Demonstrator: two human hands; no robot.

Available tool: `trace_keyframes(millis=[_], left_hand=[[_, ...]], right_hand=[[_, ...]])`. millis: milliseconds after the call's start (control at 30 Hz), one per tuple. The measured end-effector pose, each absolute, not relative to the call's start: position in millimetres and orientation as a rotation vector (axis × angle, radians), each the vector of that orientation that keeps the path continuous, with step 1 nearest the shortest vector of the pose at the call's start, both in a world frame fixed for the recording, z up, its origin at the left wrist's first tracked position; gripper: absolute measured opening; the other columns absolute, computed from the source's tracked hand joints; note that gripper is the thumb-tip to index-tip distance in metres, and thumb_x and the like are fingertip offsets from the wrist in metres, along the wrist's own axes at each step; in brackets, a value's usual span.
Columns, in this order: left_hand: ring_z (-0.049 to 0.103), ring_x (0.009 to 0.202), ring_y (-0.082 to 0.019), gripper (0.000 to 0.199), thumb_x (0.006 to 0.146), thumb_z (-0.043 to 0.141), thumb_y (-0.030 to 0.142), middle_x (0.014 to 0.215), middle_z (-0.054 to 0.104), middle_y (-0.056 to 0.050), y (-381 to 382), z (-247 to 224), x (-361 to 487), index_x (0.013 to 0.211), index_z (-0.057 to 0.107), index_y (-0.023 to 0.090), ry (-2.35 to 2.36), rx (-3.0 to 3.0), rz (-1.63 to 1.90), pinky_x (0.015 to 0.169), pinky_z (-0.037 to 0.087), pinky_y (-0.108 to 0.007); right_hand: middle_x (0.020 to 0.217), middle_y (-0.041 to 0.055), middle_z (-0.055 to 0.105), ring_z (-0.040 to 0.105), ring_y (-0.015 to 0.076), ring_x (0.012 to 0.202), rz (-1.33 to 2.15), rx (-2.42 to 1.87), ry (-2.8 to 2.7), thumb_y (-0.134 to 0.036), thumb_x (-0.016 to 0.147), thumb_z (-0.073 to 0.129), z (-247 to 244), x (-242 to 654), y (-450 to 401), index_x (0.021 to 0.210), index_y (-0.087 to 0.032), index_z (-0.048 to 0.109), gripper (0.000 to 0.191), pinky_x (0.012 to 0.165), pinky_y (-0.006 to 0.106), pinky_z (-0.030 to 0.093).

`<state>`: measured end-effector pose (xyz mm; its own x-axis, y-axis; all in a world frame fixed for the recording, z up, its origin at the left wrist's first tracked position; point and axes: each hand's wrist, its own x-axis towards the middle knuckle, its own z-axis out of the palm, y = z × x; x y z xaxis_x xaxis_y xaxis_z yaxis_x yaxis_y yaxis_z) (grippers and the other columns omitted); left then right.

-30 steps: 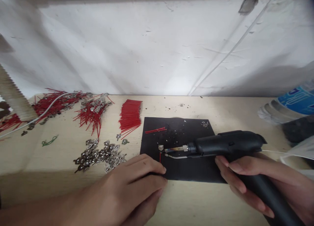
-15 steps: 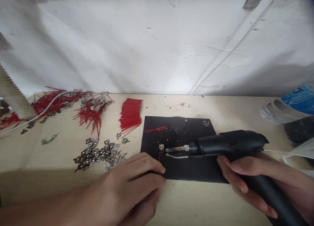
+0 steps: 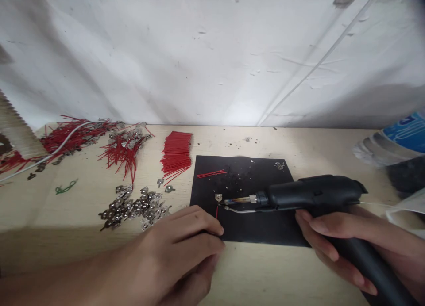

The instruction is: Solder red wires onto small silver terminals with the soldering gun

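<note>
My right hand (image 3: 335, 239) is wrapped round the handle of a black soldering gun (image 3: 308, 194) with a solder feed tube under its tip. The tip points left, right beside a small metal contact tab (image 3: 218, 197) on a black mat (image 3: 265, 231). A red wire (image 3: 217, 212) runs down from the tab to my left hand (image 3: 186, 248), whose fingers are closed at the mat's front edge. The wire's lower end is hidden by those fingers. Whether tip and tab touch is too small to tell.
Loose red wires (image 3: 211, 174) lie on the mat, with solder bits (image 3: 279, 166) at its corner. Left are a metal tab pile (image 3: 133, 207), a red wire row (image 3: 177, 151) and wired tabs (image 3: 124, 149). A green wire (image 3: 66, 187) lies farther left; a blue-labelled bottle (image 3: 401, 135) stands right.
Both hands and the soldering gun hold nearly the same places. The view has shifted very slightly; tab and wire stay by the tip.
</note>
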<state>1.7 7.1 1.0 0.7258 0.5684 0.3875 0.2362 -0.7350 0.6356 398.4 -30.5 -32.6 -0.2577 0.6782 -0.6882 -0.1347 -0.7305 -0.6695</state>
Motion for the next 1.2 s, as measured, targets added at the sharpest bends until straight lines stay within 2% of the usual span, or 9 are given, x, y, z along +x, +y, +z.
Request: trace_keyframes(millis=[133, 300, 400, 500, 600, 700, 800, 900, 1200], left_hand=[[0.089, 0.109, -0.016, 0.025, 0.114, 0.072, -0.001, 0.122, 0.090, -0.010, 9, 3, 2, 0.124, 0.088, 0.015, 0.580, 2.392, 0.769, 0.095, 0.078, -0.017], [0.090, 0.112, -0.018, 0.025, 0.116, 0.074, 0.001, 0.125, 0.091, -0.012, 9, 3, 1, 0.127, 0.089, 0.017, 0.602, 2.367, 0.766, 0.099, 0.080, -0.019], [0.090, 0.116, -0.023, 0.014, 0.117, 0.090, 0.018, 0.130, 0.090, -0.015, 11, 6, 10, 0.130, 0.089, 0.021, 0.613, 2.390, 0.768, 0.104, 0.084, -0.027], [0.090, 0.124, -0.028, 0.026, 0.114, 0.101, 0.040, 0.136, 0.088, -0.018, 17, 11, 23, 0.129, 0.090, 0.022, 0.625, 2.402, 0.780, 0.110, 0.086, -0.035], [0.089, 0.126, -0.029, 0.030, 0.114, 0.101, 0.046, 0.137, 0.088, -0.019, 21, 14, 29, 0.128, 0.090, 0.022, 0.630, 2.389, 0.777, 0.111, 0.085, -0.035], [0.089, 0.122, -0.028, 0.026, 0.114, 0.101, 0.041, 0.134, 0.088, -0.018, 17, 11, 21, 0.128, 0.090, 0.022, 0.635, 2.363, 0.761, 0.107, 0.085, -0.033], [0.090, 0.117, -0.022, 0.011, 0.117, 0.088, 0.018, 0.129, 0.090, -0.015, 11, 5, 9, 0.127, 0.089, 0.021, 0.642, 2.325, 0.748, 0.099, 0.081, -0.023], [0.090, 0.112, -0.012, 0.027, 0.115, 0.073, 0.001, 0.128, 0.090, -0.009, 8, 1, 4, 0.125, 0.089, 0.019, 0.661, 2.276, 0.728, 0.096, 0.073, -0.010], [0.087, 0.106, -0.007, 0.028, 0.113, 0.070, -0.002, 0.127, 0.089, -0.007, 7, 7, 5, 0.120, 0.090, 0.017, 0.690, 2.257, 0.738, 0.097, 0.070, -0.006]], right_hand=[[0.073, -0.0053, 0.066, 0.047, 0.0079, 0.045, 2.008, -1.491, -0.668, -0.067, 0.092, 0.112, -29, 395, -30, 0.106, -0.024, 0.084, 0.053, 0.040, 0.019, 0.040], [0.071, -0.0056, 0.065, 0.048, 0.0075, 0.045, 2.014, -1.492, -0.654, -0.068, 0.089, 0.115, -29, 395, -30, 0.096, -0.024, 0.080, 0.056, 0.041, 0.019, 0.042], [0.071, -0.0052, 0.066, 0.046, 0.0066, 0.045, 2.003, -1.552, -0.620, -0.072, 0.084, 0.117, -36, 400, -31, 0.095, -0.024, 0.083, 0.060, 0.040, 0.018, 0.041], [0.070, -0.0053, 0.067, 0.046, 0.0062, 0.044, 1.998, -1.571, -0.586, -0.073, 0.082, 0.119, -41, 405, -33, 0.094, -0.024, 0.084, 0.060, 0.040, 0.018, 0.038], [0.070, -0.0050, 0.067, 0.047, 0.0062, 0.043, 2.032, -1.525, -0.585, -0.070, 0.086, 0.117, -43, 406, -35, 0.091, -0.024, 0.083, 0.058, 0.040, 0.018, 0.039], [0.070, -0.0046, 0.067, 0.047, 0.0060, 0.043, 2.037, -1.519, -0.582, -0.070, 0.086, 0.117, -44, 407, -36, 0.088, -0.023, 0.082, 0.059, 0.040, 0.018, 0.040], [0.070, -0.0044, 0.068, 0.047, 0.0059, 0.043, 2.017, -1.535, -0.574, -0.071, 0.084, 0.118, -46, 406, -38, 0.090, -0.024, 0.085, 0.058, 0.039, 0.017, 0.038], [0.067, -0.0044, 0.065, 0.045, 0.0056, 0.042, 2.027, -1.501, -0.574, -0.069, 0.087, 0.117, -46, 405, -37, 0.082, -0.022, 0.082, 0.059, 0.039, 0.017, 0.039], [0.071, -0.0028, 0.069, 0.048, 0.0060, 0.043, 2.020, -1.532, -0.571, -0.071, 0.087, 0.116, -48, 411, -39, 0.085, -0.022, 0.084, 0.058, 0.038, 0.016, 0.036]])
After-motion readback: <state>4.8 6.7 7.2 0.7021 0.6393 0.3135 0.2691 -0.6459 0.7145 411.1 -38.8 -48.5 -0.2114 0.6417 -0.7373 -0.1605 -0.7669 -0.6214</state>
